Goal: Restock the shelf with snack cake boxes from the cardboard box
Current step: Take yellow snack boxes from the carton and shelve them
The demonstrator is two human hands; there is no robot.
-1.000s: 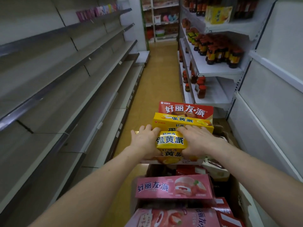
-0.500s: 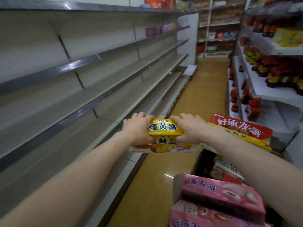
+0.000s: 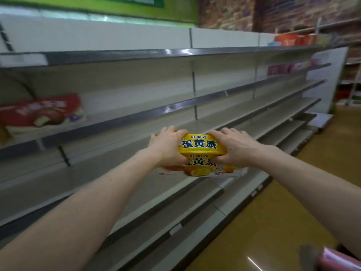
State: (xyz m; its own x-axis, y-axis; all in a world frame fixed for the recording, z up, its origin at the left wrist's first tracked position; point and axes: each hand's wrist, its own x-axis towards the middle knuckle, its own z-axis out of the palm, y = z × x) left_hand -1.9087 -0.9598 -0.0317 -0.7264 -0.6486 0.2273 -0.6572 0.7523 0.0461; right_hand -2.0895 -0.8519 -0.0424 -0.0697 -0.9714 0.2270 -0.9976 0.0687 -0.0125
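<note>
The left hand (image 3: 166,147) and right hand (image 3: 237,151) cover both ends of the yellow box (image 3: 201,153), so its full print stays unread. A red box (image 3: 42,112) on the shelf (image 3: 175,108) is blurred and cut by the left edge. A pink box (image 3: 340,261), perhaps another cake pack, is cropped at the bottom right corner.

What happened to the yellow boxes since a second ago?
The stack of yellow snack cake boxes was lifted away from the cardboard box and swung left, toward the bare grey shelf. The view turned with it: the aisle and the red and pink boxes below are gone, and a red snack cake box on a higher shelf now shows. The left hand and right hand still grip the stack's ends.
</note>
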